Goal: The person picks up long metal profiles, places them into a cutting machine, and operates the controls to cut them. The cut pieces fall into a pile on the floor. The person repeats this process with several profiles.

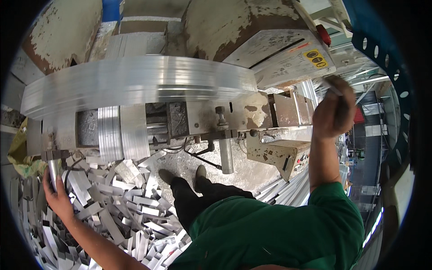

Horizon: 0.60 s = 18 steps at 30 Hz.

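A stack of long silvery metal bars [148, 81] lies across the machine bed [202, 117], slightly blurred. At the far left, my left hand [58, 200] is closed on the lower end of a metal cylinder [53, 168], thumb on one side and a finger on the other. A similar cylinder [226, 155] hangs from the machine's front edge, near the middle. My right hand [335, 112] is raised at the right, past the bars' right end, its fingers curled closed. A small pale piece shows at its fingers, too blurred to name.
Cut metal offcuts [121, 207] are heaped at the lower left. A worn control box [281, 157] with buttons juts out near my right side. Long bars [285, 191] lie beside it. A machine cover [283, 58] with a yellow warning label stands behind the bars.
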### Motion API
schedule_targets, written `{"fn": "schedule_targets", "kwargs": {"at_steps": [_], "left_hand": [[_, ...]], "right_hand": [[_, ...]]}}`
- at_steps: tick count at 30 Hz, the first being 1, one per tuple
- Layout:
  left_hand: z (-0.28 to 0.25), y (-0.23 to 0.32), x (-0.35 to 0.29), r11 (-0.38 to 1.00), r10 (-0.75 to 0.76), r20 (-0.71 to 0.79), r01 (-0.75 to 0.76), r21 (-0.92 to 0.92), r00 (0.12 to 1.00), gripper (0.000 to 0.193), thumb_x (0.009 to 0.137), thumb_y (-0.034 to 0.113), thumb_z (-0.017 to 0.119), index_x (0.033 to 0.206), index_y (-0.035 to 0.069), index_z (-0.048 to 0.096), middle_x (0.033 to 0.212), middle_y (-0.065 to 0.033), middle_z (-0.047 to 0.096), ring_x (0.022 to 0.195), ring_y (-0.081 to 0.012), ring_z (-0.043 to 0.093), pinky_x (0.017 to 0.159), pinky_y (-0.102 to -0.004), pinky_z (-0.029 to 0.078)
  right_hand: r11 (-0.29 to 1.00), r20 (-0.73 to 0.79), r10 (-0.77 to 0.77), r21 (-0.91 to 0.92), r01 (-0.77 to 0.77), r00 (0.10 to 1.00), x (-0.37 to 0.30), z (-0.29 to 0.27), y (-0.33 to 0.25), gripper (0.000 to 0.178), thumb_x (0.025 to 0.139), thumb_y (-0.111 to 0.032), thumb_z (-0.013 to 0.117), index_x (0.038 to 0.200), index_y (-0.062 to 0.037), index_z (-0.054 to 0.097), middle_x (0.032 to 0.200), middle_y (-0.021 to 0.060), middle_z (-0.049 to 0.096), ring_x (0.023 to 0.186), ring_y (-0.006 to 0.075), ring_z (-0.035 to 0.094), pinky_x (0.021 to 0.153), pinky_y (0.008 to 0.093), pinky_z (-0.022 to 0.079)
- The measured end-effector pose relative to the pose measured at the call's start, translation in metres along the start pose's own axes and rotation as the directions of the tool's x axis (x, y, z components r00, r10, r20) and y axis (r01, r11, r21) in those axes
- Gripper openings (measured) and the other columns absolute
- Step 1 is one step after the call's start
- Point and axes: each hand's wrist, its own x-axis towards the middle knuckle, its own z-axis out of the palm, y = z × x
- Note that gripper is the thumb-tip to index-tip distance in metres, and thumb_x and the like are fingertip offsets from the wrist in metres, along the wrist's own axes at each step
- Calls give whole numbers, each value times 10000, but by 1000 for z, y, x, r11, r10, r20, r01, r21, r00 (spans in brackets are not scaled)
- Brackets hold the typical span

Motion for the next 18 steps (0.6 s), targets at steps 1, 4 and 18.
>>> {"fn": "schedule_targets", "kwargs": {"at_steps": [1,4,18], "left_hand": [[0,-1,-1,1000,4,-3,-4,-9,1000,423,978,152,591,1362,-14,523,1339,-148,588,1223,-231,541,1074,-349,372],[3,0,1,999,36,11,-36,5,999,423,969,158,604,1354,-3,534,1337,-146,590,1219,-225,543,1072,-339,373],[3,8,1,1000,3,5,-3,-19,1000,434,962,161,620,1353,-8,539,1329,-140,597,1210,-228,553,1066,-345,385]], "right_hand": [[990,136,85,102,-99,987,-15,6,-8,213,829,145,571,1031,84,605,962,187,661,863,271,638,784,343,516],[957,484,278,-60,-285,830,-49,35,-23,204,812,75,684,991,-20,655,890,132,645,811,300,622,699,356,508],[968,664,249,-201,-152,705,-103,86,-2,211,773,-115,742,972,-98,673,846,78,617,781,297,638,678,409,532]]}}
